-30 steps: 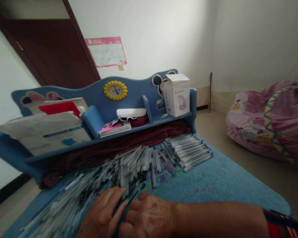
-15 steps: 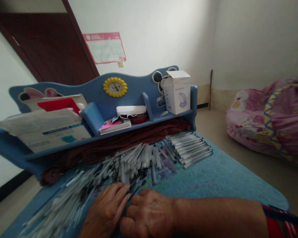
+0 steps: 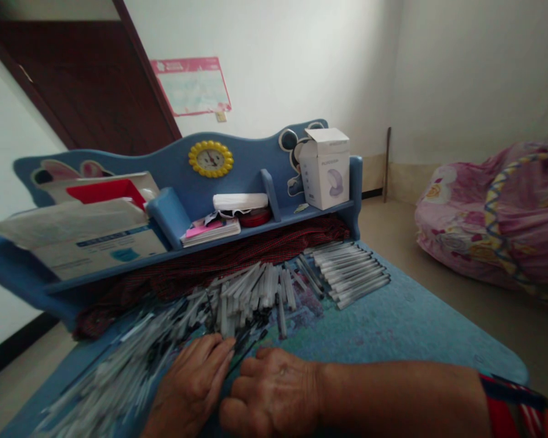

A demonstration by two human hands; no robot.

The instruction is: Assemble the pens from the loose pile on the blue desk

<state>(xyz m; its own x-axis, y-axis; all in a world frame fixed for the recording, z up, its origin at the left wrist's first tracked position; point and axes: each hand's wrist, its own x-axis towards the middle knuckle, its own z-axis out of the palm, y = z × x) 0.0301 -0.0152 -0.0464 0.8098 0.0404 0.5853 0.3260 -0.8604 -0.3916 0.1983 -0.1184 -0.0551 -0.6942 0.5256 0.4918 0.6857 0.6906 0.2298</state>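
A big loose heap of white pen barrels and thin black refills (image 3: pixel 201 322) covers the left and middle of a blue desk (image 3: pixel 393 328). My left hand (image 3: pixel 189 386) lies on the near edge of the heap, fingers held together along a thin black refill (image 3: pixel 244 347). My right hand (image 3: pixel 269 392) is beside it, fingers curled and pinching the near end of that refill. The two hands touch at the fingertips. A neat row of assembled pens (image 3: pixel 349 274) lies at the desk's far right.
A blue shelf (image 3: pixel 256 176) at the back of the desk carries papers (image 3: pixel 82 243), notebooks (image 3: pixel 212 231), a small yellow clock (image 3: pixel 210 159) and a white box (image 3: pixel 325 167). A dark red cloth (image 3: pixel 237 258) lies under it. A pink bedding bundle (image 3: pixel 497 213) sits on the floor at right.
The view has shifted slightly. Both hands have crept a little up into the heap, and the black refill now sticks out between them.
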